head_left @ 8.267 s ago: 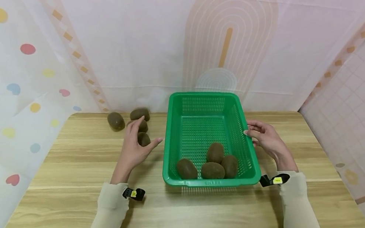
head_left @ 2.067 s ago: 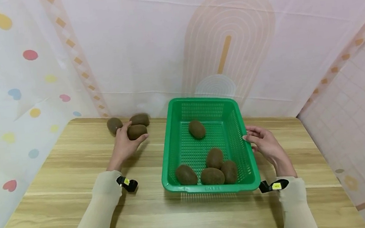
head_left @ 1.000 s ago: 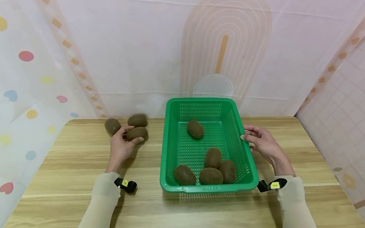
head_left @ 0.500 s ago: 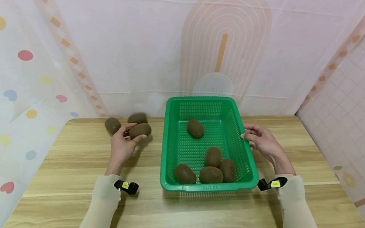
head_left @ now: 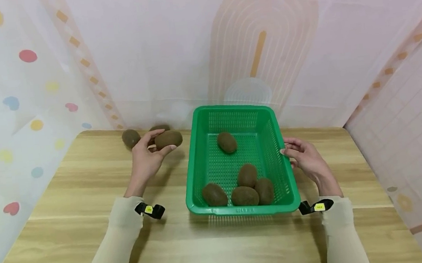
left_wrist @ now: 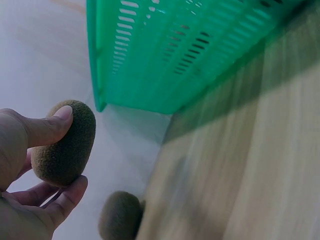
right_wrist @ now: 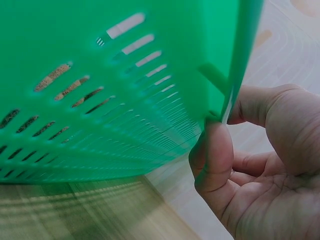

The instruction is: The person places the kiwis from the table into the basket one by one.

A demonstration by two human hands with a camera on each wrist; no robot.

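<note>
Between thumb and fingers, my left hand (head_left: 147, 156) holds a brown kiwi (head_left: 169, 139), raised off the table in the left wrist view. Left of the green basket (head_left: 191, 168), two more kiwis lie at the back: one (head_left: 131, 138) in plain sight, the other (head_left: 160, 128) partly covered by the held one. My right hand (head_left: 306, 158) pinches the basket's right rim, thumb on top and fingers curled beneath, as the right wrist view shows. Inside the basket, one kiwi (head_left: 227, 142) lies toward the back and several, such as this kiwi (head_left: 245, 196), cluster at the near end.
The basket stands on a wood-grain table (head_left: 223, 250). A patterned cloth backdrop (head_left: 157, 60) rises right behind the table's back edge, with further cloth walls at left and right.
A kiwi has gone from the left group into the back of the basket. Since then my left hand has taken another kiwi and lifted it rightward. My right hand keeps its place on the rim.
</note>
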